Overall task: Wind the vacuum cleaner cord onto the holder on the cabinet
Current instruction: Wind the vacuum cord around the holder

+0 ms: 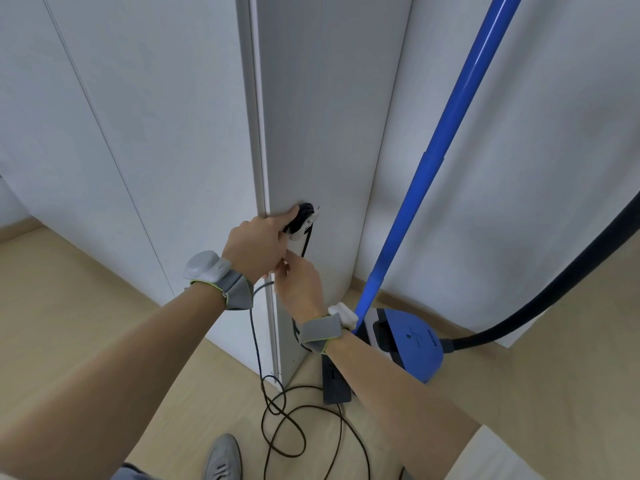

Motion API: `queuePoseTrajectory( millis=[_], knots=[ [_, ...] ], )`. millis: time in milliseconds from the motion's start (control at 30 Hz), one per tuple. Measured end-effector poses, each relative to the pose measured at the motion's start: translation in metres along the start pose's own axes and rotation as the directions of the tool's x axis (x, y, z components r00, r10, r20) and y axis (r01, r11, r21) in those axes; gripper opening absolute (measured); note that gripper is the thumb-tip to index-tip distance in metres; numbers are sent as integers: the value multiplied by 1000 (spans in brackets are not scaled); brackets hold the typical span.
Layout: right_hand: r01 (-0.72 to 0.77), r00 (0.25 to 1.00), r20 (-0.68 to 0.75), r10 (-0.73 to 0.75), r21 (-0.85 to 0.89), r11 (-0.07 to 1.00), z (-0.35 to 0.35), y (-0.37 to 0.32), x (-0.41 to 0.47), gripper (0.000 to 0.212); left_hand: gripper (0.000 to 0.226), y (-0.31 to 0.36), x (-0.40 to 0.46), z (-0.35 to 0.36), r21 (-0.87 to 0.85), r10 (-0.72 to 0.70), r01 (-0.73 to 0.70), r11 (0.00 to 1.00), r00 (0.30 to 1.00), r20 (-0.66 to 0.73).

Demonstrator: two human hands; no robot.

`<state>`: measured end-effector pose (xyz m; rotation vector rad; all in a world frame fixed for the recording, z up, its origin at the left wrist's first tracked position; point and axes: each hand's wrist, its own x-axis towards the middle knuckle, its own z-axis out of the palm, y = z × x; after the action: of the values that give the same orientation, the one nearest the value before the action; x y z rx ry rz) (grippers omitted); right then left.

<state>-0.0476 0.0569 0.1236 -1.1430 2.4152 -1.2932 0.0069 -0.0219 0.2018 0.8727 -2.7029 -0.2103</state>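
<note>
- Cabinet [311, 98] side panel stands upright at centre, with the vacuum cleaner [408, 341] on the floor near right.
- Cord [298, 420] lies in loose loops on the near floor; its long run rises vertically to the holder.
- Holder [306, 220] already carries several turns: winding looks mid-way.
- Left hand [259, 244] grips the wound coil; right hand [298, 282] pinches the cord just below, likely feeding another turn.

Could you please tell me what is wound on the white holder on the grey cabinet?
Several turns of black vacuum cord lie on the white holder. The left hand covers the holder's left part, hiding the rest.
</note>
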Motion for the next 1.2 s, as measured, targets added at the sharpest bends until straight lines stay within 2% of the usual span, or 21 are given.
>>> queuePoseTrajectory(
  millis=[100, 233, 367, 533, 667, 800, 900, 967, 1000, 1033, 1067, 1133, 1200],
  knots=[
    [-5, 997, 74, 9, -48, 999, 3, 27, 1, 26, 58, 0, -1, 0, 5, 3, -3, 1000, 1000, -23],
    [-133, 977, 166, 132, -5, 991, -12, 60, 12, 29, 58, -1, -2, 6, 11, -2, 2, 1000, 999, -45],
    [-68, 976, 183, 117, -258, 964, -19, 71, 11, 25, 59, -1, -2, 8, 2, -10, 10, 1000, 999, -49],
    [-51, 961, 224, 160, -428, 902, -7, 98, -8, 22, 59, -1, -2, 9, 1, -11, 11, 1000, 998, -60],
    [58, 948, 282, 146, -606, 793, -3, 117, -11, 34, 58, -1, -2, 10, 11, -21, 21, 1000, 997, -68],
    [-23, 904, 315, 290, -640, 768, -10, 119, -11, 37, 59, 1, -2, 9, 15, -37, 38, 999, 998, -54],
    [-154, 836, 369, 407, -555, 818, -21, 119, -5, 46, 60, 1, -2, 10, 28, -43, 45, 999, 997, -68],
    [-369, 700, 486, 524, -381, 847, -29, 117, -1, 45, 61, 2, -2, 12, 44, -38, 41, 998, 996, -76],
    [-500, 613, 550, 568, -287, 817, -35, 111, 0, 42, 61, 2, -2, 12, 53, -34, 38, 998, 996, -78],
    [-581, 555, 600, 576, -216, 785, -41, 106, 2, 38, 61, 2, -3, 12, 62, -30, 35, 997, 996, -80],
    [-619, 528, 634, 565, -168, 767, -48, 101, 4, 36, 61, 2, -3, 12, 70, -29, 35, 997, 996, -83],
    [-659, 494, 709, 503, -71, 749, -56, 97, 9, 29, 61, 2, -3, 12, 84, -26, 34, 996, 996, -89],
    [-753, 454, 782, 427, 81, 653, -61, 98, 11, 17, 61, 2, -2, 14, 98, -21, 30, 995, 995, -95]
  ],
)
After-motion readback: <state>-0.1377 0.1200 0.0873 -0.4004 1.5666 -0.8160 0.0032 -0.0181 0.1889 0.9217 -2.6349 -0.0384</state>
